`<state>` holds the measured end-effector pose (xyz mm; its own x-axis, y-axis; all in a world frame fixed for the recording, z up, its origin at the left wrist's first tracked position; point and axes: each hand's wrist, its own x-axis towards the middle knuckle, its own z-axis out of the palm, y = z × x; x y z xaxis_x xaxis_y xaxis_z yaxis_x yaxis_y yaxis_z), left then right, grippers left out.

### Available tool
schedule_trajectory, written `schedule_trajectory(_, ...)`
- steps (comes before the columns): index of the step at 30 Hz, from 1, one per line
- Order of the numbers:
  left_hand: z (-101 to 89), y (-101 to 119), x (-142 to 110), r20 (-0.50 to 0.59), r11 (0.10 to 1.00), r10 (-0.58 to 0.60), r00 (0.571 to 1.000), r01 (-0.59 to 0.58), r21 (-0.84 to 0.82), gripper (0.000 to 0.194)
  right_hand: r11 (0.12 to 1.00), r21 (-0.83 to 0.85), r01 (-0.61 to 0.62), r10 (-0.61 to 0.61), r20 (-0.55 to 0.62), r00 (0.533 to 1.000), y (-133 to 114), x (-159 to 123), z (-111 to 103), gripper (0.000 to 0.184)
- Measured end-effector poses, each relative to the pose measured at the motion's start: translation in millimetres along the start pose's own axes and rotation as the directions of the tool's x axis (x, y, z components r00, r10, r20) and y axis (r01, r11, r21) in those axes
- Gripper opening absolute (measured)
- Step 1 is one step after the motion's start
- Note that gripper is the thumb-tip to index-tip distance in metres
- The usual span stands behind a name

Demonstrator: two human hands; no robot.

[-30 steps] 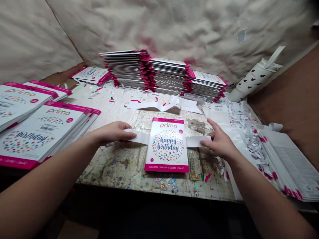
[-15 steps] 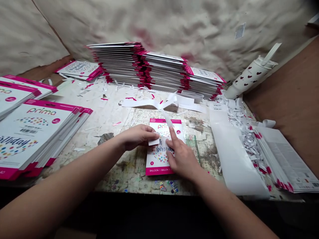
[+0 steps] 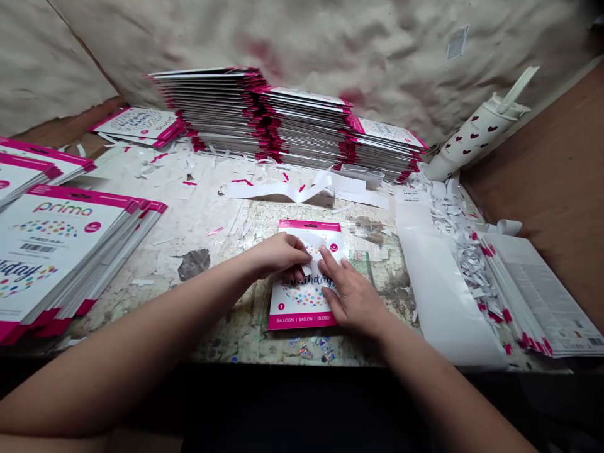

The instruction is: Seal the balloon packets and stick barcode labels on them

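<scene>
A flat balloon packet (image 3: 302, 319) with pink bands, coloured dots and "birthday" lettering lies face up on the worktable, in front of me. My left hand (image 3: 287, 255) is over its left side, thumb and fingers pinched on a small white label (image 3: 307, 267). The label is partly hidden by the fingers. My right hand (image 3: 352, 289) rests on the packet's right side with its fingers stretched out, the index fingertip close to the label. Beyond the packet lies a curled white paper strip (image 3: 278, 191), apart from both hands.
Tall stacks of packets (image 3: 217, 113) stand along the back wall, and another packet pile (image 3: 70, 251) is at left. On the right are a wide white backing strip (image 3: 438, 283), paper shreds (image 3: 465, 258), more packets (image 3: 542, 283) and a heart-patterned tumbler (image 3: 476, 138).
My left hand has moved right and slightly up over the packet. My right index finger has come away from the white strip, whose near end no longer hangs over the packet.
</scene>
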<state>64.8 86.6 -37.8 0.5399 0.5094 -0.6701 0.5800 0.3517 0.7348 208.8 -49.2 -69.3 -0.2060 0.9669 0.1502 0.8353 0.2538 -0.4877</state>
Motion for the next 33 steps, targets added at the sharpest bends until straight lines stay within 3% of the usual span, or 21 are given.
schedule_trajectory(5,6.1,0,13,-0.014,0.999,-0.009,1.000,0.010,0.045,0.017,0.999,-0.012,0.030,-0.030,-0.010,0.999,2,3,2,0.076)
schedule_trajectory(11,6.9,2,9,0.028,0.998,0.012,1.000,-0.014,0.058,0.021,0.998,-0.005,0.059,-0.059,-0.112,0.992,3,-2,6,0.074)
schedule_trajectory(14,4.9,6,0,0.012,0.991,0.076,0.997,-0.077,0.113,0.020,0.997,-0.010,0.080,-0.080,-0.099,0.992,3,-4,8,0.073)
schedule_trajectory(17,6.1,-2,-15,-0.086,0.964,0.203,0.975,-0.183,0.191,0.021,0.999,0.023,0.042,-0.040,-0.082,0.996,3,-3,9,0.076)
schedule_trajectory(18,9.0,-9,-20,-0.157,0.930,0.302,0.940,-0.254,0.265,0.024,0.999,0.037,0.033,-0.030,-0.085,0.996,3,-3,10,0.077)
schedule_trajectory(19,13.6,-19,-26,-0.229,0.866,0.427,0.875,-0.324,0.380,0.029,0.998,0.048,0.032,-0.028,-0.088,0.996,3,-3,10,0.078)
schedule_trajectory(21,27.6,-43,-35,-0.276,0.646,0.672,0.687,-0.363,0.672,0.038,0.996,0.073,0.042,-0.035,-0.095,0.995,4,-4,11,0.079)
schedule_trajectory(22,36.0,-55,-38,-0.247,0.529,0.742,0.623,-0.318,0.787,0.043,0.995,0.093,0.047,-0.037,-0.100,0.994,4,-4,11,0.079)
schedule_trajectory(23,44.4,-65,-40,-0.207,0.435,0.770,0.603,-0.260,0.862,0.049,0.991,0.129,0.047,-0.034,-0.099,0.995,5,-4,10,0.079)
schedule_trajectory(25,58.2,-80,-41,-0.164,0.346,0.748,0.643,-0.166,0.924,0.056,0.964,0.264,0.024,0.006,-0.114,0.993,7,-4,6,0.076)
schedule_trajectory(27,65.6,-86,-40,-0.147,0.306,0.734,0.663,-0.129,0.943,0.056,0.888,0.459,-0.025,0.123,-0.184,0.975,10,-1,-1,0.066)
schedule_trajectory(30,66.5,-84,-38,-0.136,0.295,0.747,0.650,-0.141,0.945,0.053,0.683,0.723,-0.105,0.398,-0.247,0.884,15,11,-15,0.032)
schedule_trajectory(33,64.6,-83,-38,-0.149,0.308,0.777,0.612,-0.163,0.937,0.052,0.414,0.863,-0.289,0.506,0.046,0.861,18,25,-22,0.026)
